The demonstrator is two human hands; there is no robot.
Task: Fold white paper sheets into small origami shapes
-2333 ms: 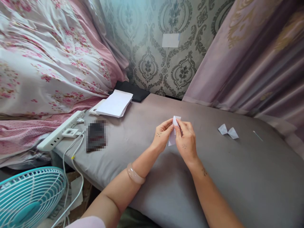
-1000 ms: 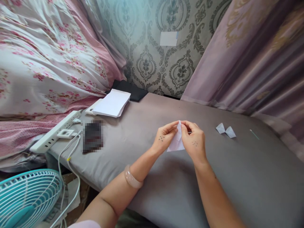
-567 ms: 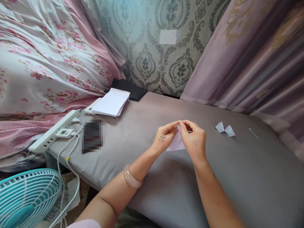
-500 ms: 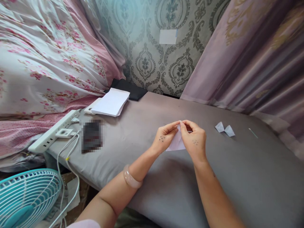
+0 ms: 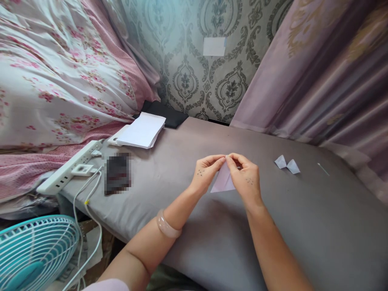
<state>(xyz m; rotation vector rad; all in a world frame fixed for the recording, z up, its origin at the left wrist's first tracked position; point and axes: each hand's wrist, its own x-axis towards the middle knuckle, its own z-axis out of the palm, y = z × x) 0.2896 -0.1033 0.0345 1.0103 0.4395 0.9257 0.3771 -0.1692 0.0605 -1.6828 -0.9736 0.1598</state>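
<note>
Between my hands hangs a folded piece of paper (image 5: 222,182), pale pinkish-white and shaped like a triangle with its point up. My left hand (image 5: 206,171) pinches the top point from the left, thumb and fingers pressed together. From the other side my right hand (image 5: 246,171) pinches the same point, covering the paper's right part. The fingertips of both hands meet there. To the right on the grey cloth lies a small folded white paper shape (image 5: 287,164) with two peaked halves.
A grey-covered surface (image 5: 182,169) lies below my hands. At the left are a stack of white paper (image 5: 142,130), a blurred dark object (image 5: 117,173), a power strip (image 5: 68,167) with cables, and a turquoise fan (image 5: 36,250). A thin white stick (image 5: 323,169) lies far right.
Both hands have shifted slightly left with the paper. My left hand has lowered a little off the paper's side, so more of its left edge shows.
</note>
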